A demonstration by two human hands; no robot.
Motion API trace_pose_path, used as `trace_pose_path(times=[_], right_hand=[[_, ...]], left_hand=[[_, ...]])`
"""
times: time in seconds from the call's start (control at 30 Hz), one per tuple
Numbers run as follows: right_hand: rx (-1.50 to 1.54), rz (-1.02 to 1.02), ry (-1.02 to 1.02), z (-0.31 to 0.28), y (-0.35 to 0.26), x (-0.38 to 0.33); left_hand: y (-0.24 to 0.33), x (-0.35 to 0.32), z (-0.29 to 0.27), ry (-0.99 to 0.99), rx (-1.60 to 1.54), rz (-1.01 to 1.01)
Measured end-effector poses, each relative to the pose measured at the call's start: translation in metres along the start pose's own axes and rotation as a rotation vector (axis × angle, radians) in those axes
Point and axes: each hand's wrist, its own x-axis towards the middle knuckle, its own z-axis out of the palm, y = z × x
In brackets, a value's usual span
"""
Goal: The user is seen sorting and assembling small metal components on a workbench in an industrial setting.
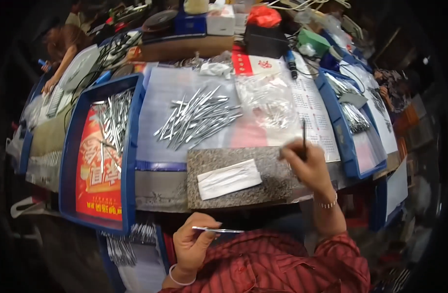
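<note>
My left hand (192,244) is closed on a slim silver metal piece (230,230), perhaps tweezers, pinched between thumb and fingers in front of my body. Raised over the right end of a speckled stone slab (234,155), my right hand (309,166) grips a thin dark stick (304,131) that points up; its lower end is hidden by the fingers. On the slab lies a folded white cloth (229,179) with dark streaks. Beyond it, a loose pile of slim silver metal pieces (197,118) is spread on a plastic-covered sheet.
A blue tray (67,161) at left holds more silver pieces; another blue tray (348,161) with bundles stands at right. Clear plastic bags (269,100) lie past the slab. A blue-and-black tool (292,64) lies behind. Other people sit at far left and right.
</note>
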Motion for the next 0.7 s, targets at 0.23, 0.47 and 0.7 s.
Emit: trace_pose_path(times=[0.23, 0.47, 0.7], right_hand=[[-0.716, -0.212, 0.045, 0.002, 0.088, 0.121], [-0.871, -0.219, 0.051, 0.016, 0.085, 0.126], [-0.932, -0.265, -0.051, -0.023, 0.036, 0.069]], left_hand=[[0.004, -0.01, 0.018, 0.115, -0.021, -0.083], [0.006, -0.016, 0.009, 0.065, 0.156, -0.059], [0.008, -0.001, 0.028, 0.012, 0.222, -0.057]])
